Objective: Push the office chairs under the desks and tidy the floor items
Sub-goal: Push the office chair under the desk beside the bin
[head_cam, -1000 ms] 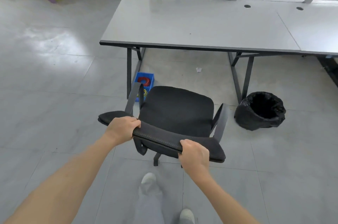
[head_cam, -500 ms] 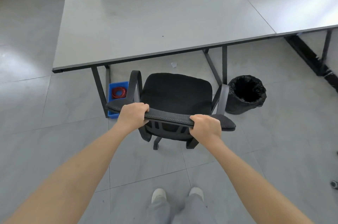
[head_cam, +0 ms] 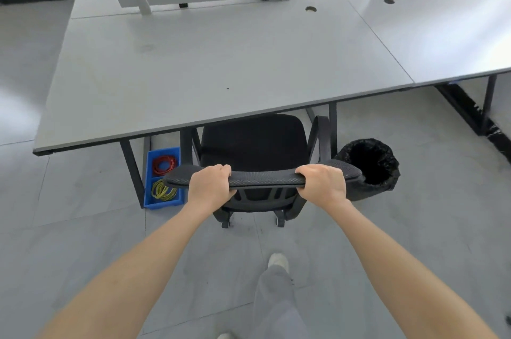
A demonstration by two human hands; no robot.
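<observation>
Both hands gripped the top edge of the office chair (head_cam: 253,145) backrest: left hand (head_cam: 210,185) curled over it toward the left end, right hand (head_cam: 322,185) curled over it toward the right end. The seat's front part was already under the front edge of the tabletop (head_cam: 221,62); the rear of the seat, the backrest and the rear casters still stuck out onto the floor (head_cam: 69,255). The chair sat between the desk's left and right leg frames, armrests just inside them (clearance on the right side looked tight, hard to tell exactly).

Progress judgement: this chair was partly in, not fully tucked; a bit more forward push looked needed.

Floor items not yet handled: blue bin (head_cam: 163,178) holding red and yellow coils, just beside the left desk leg and left of the chair; black lined trash bin (head_cam: 367,164) just right of the chair, near the right leg. A second tabletop (head_cam: 442,34) adjoined on the right; no chair was visible there, so other chairs could not be judged.
</observation>
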